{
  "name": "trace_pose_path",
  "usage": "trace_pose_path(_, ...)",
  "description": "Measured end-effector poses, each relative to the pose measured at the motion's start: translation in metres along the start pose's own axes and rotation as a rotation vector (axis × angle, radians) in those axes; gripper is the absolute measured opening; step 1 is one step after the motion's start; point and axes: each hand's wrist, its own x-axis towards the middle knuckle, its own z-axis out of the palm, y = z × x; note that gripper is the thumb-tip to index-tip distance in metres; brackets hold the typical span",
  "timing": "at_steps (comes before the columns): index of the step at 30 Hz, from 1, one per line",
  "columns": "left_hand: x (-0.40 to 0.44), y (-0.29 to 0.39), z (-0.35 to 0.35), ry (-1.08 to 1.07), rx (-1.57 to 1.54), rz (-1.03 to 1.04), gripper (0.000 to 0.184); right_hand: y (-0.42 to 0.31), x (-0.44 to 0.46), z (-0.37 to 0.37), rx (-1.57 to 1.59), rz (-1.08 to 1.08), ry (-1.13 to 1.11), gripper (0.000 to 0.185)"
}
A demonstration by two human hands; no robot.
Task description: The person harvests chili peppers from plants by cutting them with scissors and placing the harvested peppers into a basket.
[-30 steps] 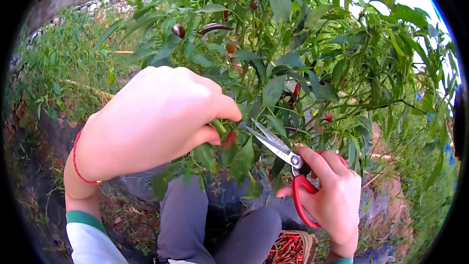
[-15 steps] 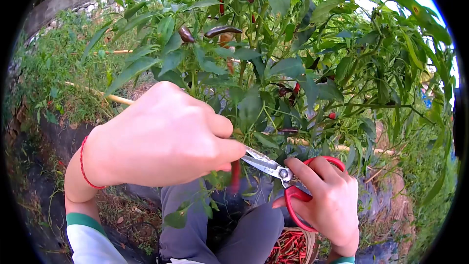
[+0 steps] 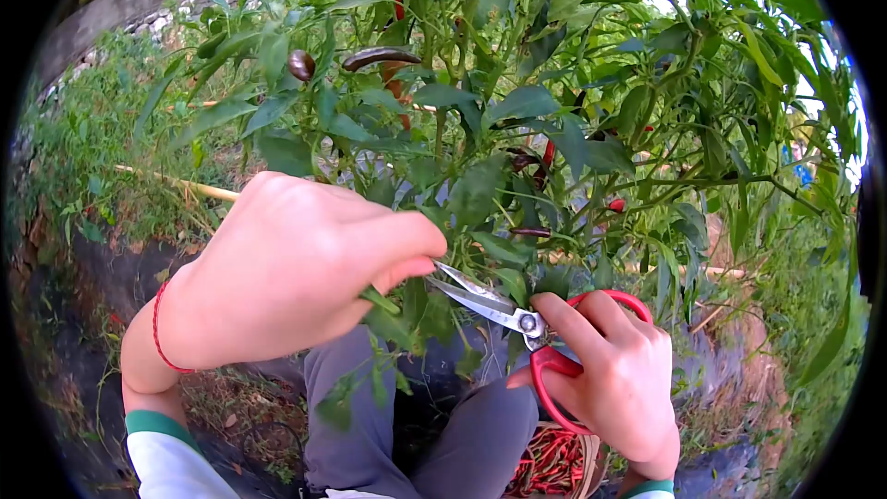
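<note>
1. Head view: L hand point(image 3: 296, 268) closed on green stub point(image 3: 382, 302), by chili plant point(image 3: 525, 103).
2. R hand point(image 3: 612, 371) grips red-handled scissors point(image 3: 528, 322), blades point(image 3: 490, 310) ajar, tips nr L hand.
3. Basket point(image 3: 591, 464) w/ red chilies point(image 3: 552, 462) by R leg point(image 3: 476, 444).

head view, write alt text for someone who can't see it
Red-handled scissors in the right hand point at the left hand, which grips something green, before a chili plant; a basket of red chilies stands beside the person's leg.

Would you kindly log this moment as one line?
left hand: gripping green piece | right hand: holding scissors, blades slightly parted | basket: red peppers
</note>
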Motion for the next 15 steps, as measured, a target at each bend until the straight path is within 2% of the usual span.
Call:
trace_pose_path(2,0.0002,-0.0013,0.0000,0.002,-0.079,-0.088,0.009,-0.0007,0.0017,0.0029,0.018,-0.003,0.004,0.050)
trace_pose_path(6,-0.0003,-0.0005,0.0014,0.022,-0.114,-0.098,0.009,0.0033,0.0047,0.0051,0.062,-0.094,-0.024,0.043)
trace_pose_path(15,0.0001,-0.0067,0.0042,0.048,-0.229,-0.141,0.008,0.0010,0.0046,0.0076,-0.041,-0.124,0.025,0.043)
